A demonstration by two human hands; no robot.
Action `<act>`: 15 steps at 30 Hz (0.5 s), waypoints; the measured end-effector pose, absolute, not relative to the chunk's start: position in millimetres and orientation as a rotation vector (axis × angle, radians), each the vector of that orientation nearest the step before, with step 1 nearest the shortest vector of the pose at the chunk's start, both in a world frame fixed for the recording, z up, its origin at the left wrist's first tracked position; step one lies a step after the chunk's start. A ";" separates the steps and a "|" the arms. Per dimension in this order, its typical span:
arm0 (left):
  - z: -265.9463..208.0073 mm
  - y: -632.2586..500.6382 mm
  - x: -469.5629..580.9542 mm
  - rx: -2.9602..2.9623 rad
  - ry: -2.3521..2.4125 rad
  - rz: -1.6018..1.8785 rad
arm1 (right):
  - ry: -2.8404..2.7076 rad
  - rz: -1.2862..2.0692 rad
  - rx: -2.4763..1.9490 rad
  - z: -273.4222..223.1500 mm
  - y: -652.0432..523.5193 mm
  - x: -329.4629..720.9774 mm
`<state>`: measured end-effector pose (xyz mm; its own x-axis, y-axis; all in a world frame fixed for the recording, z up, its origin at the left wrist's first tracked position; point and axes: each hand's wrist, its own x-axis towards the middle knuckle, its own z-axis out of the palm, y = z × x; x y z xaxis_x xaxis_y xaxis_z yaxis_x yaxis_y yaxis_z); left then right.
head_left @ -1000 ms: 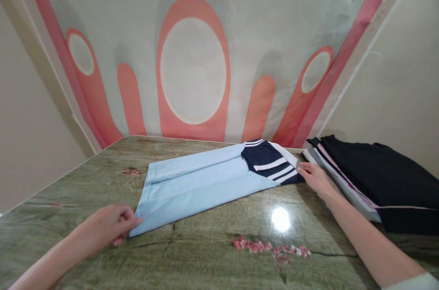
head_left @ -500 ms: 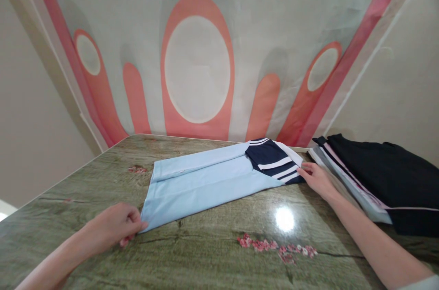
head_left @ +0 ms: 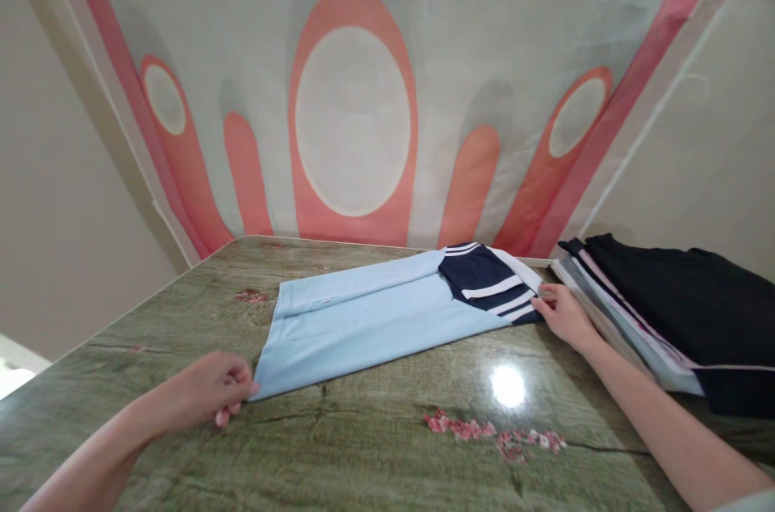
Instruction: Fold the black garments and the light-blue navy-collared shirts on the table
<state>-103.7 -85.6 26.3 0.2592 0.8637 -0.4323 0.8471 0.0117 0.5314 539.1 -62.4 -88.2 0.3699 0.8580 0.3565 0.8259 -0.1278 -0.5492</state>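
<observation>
A light blue shirt [head_left: 369, 318] lies on the table, its sides folded inward into a long strip. Its navy part with white stripes is toward the right, beside a white patch at the far right end. My left hand [head_left: 209, 392] pinches the near corner of the hem at the shirt's left end. At the opposite end, my right hand [head_left: 563, 314] has its thumb and fingers closed on the edge of the striped part. The cloth between the two hands lies flat.
A stack of folded clothes, black on top [head_left: 690, 294], sits at the right of the table. The wood-patterned table [head_left: 339, 455] has printed pink blossoms and a bright light reflection. Behind it stands a wall with a pink and orange design [head_left: 351, 221].
The hem corner in my left hand has shifted slightly outward and the near fold looks straighter. Both hands keep their hold; the whole view has shifted a little.
</observation>
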 end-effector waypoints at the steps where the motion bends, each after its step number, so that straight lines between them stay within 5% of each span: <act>1: 27.3 -84.5 -101.3 1.845 1.585 0.048 | -1.474 -0.040 -1.971 -83.7 -64.4 535.0; 6: 27.4 -87.0 -71.7 2.436 1.629 0.349 | -1.627 -0.489 -1.946 -55.8 -78.1 478.5; 15: -5.6 -100.5 -46.4 2.920 1.336 0.054 | -2.060 -0.095 -2.160 -61.3 -95.6 378.9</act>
<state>-46.4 -100.5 -5.6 0.6535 0.7545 0.0599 0.7569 -0.6517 -0.0496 378.9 -95.6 -61.3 0.0518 0.9870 0.1521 0.9968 -0.0418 -0.0680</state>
